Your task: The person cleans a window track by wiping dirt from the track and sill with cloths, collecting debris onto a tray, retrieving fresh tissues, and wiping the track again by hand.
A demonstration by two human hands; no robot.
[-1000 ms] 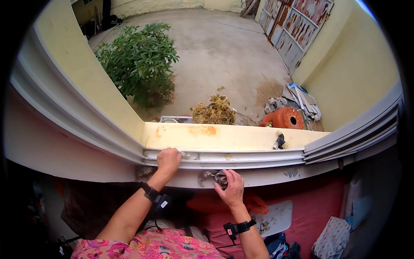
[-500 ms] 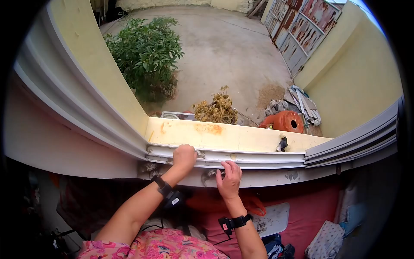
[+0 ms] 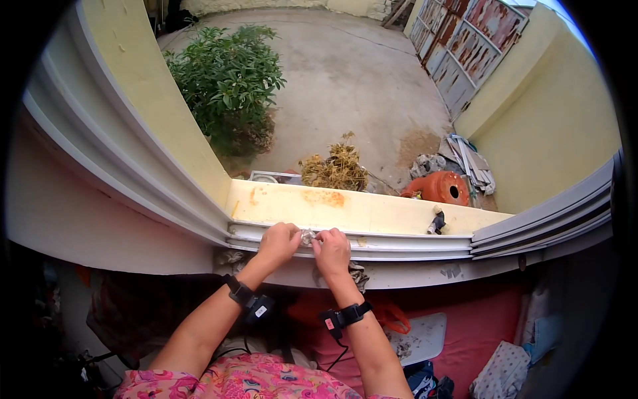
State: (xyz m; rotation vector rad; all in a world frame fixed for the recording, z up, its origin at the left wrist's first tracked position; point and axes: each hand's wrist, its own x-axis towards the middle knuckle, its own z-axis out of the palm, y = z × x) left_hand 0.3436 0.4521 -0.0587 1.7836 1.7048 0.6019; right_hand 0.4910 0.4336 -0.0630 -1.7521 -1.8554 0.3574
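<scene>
Over the ridged white window track (image 3: 412,245), the person's bare left hand (image 3: 280,243) and bare right hand (image 3: 333,251) are facing each other, fingertips nearly meeting; a small, crumpled, grey-white wad (image 3: 308,237) is sitting in the gap between them, whether of paper or plastic I cannot tell; the left thumb and fingers are pinching together on its left edge, most of it showing to the right of that grip; the right thumb and forefinger are bending in at its right edge, though I cannot tell whether they are clamping it or only touching; a dark grey, crumpled scrap (image 3: 359,276) is lying on the pale inner ledge (image 3: 415,271), partly hidden by the right wrist, and a grey-brown, crumpled bundle (image 3: 229,257) is resting near the ledge's left end; beyond the track, a small black-and-tan object (image 3: 436,223) is lying on the yellow, orange-stained outer sill (image 3: 392,207); below, a white tray with dark crumbs (image 3: 425,336) is resting on red cloth (image 3: 482,318).
</scene>
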